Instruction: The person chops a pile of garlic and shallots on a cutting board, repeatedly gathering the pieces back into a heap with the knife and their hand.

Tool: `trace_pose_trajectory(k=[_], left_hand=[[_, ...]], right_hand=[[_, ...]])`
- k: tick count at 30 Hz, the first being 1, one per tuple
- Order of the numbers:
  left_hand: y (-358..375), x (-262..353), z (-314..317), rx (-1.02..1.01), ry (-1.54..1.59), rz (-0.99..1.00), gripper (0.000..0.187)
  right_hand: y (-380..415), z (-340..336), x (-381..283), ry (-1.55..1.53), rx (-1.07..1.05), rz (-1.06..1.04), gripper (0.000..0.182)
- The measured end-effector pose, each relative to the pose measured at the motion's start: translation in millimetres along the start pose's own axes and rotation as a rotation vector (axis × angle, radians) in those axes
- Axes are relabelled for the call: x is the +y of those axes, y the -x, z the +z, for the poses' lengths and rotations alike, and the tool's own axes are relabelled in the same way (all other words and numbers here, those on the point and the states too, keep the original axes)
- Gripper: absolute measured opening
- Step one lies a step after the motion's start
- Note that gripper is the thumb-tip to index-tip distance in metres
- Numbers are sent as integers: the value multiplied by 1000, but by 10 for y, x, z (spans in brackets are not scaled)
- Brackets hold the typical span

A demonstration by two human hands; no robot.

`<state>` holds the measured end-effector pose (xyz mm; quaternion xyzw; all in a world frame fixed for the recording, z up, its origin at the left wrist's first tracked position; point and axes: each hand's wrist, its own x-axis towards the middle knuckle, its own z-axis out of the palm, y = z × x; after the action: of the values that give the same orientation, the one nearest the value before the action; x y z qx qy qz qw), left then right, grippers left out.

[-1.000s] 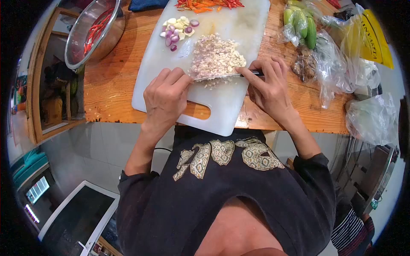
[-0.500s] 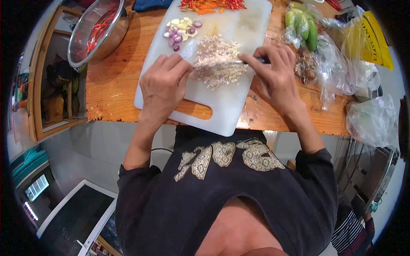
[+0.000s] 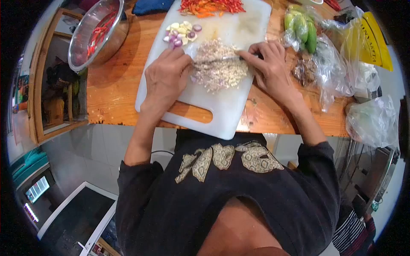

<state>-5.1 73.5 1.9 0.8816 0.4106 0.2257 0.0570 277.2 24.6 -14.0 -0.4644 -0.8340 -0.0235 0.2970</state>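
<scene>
My right hand (image 3: 272, 68) is closed around the dark handle of a knife (image 3: 218, 59). At the other end of the blade, my left hand (image 3: 168, 76) pinches the tip. The blade lies across a pile of finely chopped garlic and shallot (image 3: 222, 77) on the white cutting board (image 3: 226, 127). Beyond my left hand sits a small heap of whole garlic cloves and peeled shallots (image 3: 183, 33). Sliced red and orange chillies (image 3: 213, 6) lie along the board's far end. My fingers hide part of the handle and the blade's tip.
A metal bowl (image 3: 112, 47) with red chillies stands at the left of the wooden table (image 3: 113, 94). To the right lie bagged green vegetables (image 3: 301, 30), a bag of brown pieces (image 3: 305, 71), clear plastic bags (image 3: 335, 64) and a yellow bag (image 3: 376, 40). A blue cloth (image 3: 151, 6) lies behind.
Both hands have shifted slightly away from me with the knife, and the blade now crosses the chopped pile a little farther up. Both hands keep their hold.
</scene>
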Motion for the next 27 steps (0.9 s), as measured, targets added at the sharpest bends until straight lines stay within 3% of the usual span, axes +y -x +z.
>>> trace_pose_trajectory(k=[17,27], left_hand=[[206,156,-73,12,57,-2,13],[13,70,14,23,30,-31,11]], right_hand=[[246,47,-36,8,-53,17,51],[4,-32,21,-5,-36,-3,49]])
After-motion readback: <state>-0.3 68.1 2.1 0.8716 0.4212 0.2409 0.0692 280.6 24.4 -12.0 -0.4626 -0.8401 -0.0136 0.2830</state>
